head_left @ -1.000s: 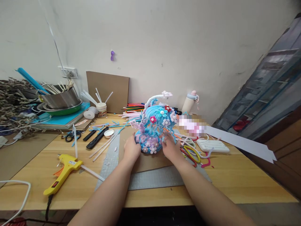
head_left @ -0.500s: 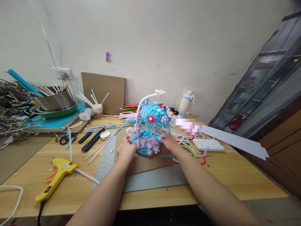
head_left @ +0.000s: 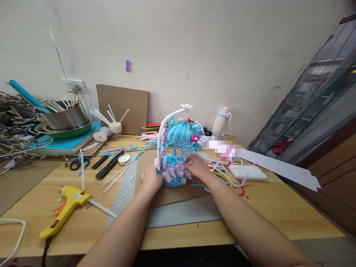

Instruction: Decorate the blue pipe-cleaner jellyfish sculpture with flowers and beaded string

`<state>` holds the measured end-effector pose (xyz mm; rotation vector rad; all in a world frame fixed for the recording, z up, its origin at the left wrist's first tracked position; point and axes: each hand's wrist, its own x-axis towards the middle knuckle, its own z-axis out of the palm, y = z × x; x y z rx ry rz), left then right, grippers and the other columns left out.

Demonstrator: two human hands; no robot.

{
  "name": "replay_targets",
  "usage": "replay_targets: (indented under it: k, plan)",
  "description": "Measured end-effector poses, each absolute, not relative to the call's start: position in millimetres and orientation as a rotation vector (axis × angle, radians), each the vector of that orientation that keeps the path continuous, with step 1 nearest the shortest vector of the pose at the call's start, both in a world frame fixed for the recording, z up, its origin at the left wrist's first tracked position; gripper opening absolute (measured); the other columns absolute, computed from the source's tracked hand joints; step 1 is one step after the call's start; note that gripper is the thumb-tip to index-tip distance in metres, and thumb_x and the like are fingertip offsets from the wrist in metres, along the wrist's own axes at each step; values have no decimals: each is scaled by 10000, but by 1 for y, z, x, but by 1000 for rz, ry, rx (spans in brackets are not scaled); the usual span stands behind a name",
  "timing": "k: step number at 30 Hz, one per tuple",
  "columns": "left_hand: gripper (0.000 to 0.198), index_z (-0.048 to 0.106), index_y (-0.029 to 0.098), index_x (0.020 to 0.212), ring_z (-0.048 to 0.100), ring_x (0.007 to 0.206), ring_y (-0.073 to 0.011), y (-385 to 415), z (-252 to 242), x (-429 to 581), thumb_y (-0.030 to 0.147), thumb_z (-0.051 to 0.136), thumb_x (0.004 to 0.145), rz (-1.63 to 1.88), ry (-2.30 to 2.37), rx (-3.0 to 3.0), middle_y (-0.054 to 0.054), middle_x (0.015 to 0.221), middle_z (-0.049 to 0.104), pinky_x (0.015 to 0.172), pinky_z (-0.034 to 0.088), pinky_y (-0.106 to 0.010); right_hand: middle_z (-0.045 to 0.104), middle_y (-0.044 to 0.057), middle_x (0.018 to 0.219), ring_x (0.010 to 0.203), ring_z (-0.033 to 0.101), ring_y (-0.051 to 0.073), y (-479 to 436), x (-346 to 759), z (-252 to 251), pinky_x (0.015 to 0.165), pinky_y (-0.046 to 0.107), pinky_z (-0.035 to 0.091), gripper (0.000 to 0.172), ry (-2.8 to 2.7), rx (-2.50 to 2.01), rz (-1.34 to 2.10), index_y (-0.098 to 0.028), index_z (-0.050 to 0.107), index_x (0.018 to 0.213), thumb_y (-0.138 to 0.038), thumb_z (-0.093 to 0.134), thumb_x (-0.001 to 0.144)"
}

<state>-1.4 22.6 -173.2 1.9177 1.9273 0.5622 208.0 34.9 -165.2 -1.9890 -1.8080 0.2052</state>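
Observation:
A blue pipe-cleaner ornament stands upright on brown cardboard. Its domed top, dotted with small flowers, hangs above a round base covered in lilac and white flowers. A white curved stem rises along its left side and arches over the dome. My left hand grips the base from the left, its fingertips hidden behind. On the other side, my right hand is closed at the upper right edge of the base, fingers pinched against the flowers there.
Left on the table lie a yellow glue gun, a black utility knife and scissors. Loose pipe cleaners and a white case are at right. A bottle stands near the wall.
The ornament has turned: the deep pink flower on its dome went from left to right, and the stem shifted slightly left. My right hand moved a little left, over the base's edge.

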Motion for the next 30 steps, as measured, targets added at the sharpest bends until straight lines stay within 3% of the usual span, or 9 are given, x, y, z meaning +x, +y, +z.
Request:
replay_targets:
  k: [7,13,17,20,24,30]
  plan:
    - [518,605,307,1192,540,1194,-305,19,-175,0,135,486,718,538,1913,1965,-71,1180,665,964,382,-459,682,83,1061,1113,540,313,27,189,-165,981,523,271,196,-1882,-2044,81,-250,718,878,-402,637,783]
    - [500,578,311,1226,528,1206,-309,18,-173,1,187,496,749,538,1910,1965,-76,1223,642,978,369,-480,696,89,1040,1140,504,310,32,181,-161,1037,536,176,94,-1971,-2040,-3,-232,722,759,-308,669,770]
    - [509,568,304,1238,529,1203,-310,16,-171,2,191,497,746,534,1909,1952,-80,1234,638,979,368,-480,702,110,999,1110,536,324,37,181,-154,988,513,272,126,-2011,-2100,57,-209,728,750,-320,668,765]
    - [502,569,299,1237,529,1199,-318,16,-170,2,211,505,746,534,1906,1947,-81,1221,645,983,363,-491,721,82,859,973,619,295,43,185,-148,855,419,403,164,-2050,-2167,198,-220,735,743,-371,672,751]
    - [478,564,319,1235,531,1198,-316,16,-170,2,247,501,767,547,1893,1953,-64,1222,646,984,363,-495,727,67,832,842,657,243,54,188,-139,703,308,451,204,-2107,-2223,320,-209,738,792,-396,693,725]
    - [449,570,317,1225,541,1184,-325,15,-169,2,271,498,783,552,1890,1957,-75,1213,649,970,370,-510,722,96,955,962,637,285,68,183,-138,735,333,470,249,-2147,-2279,284,-220,726,942,-310,700,712]
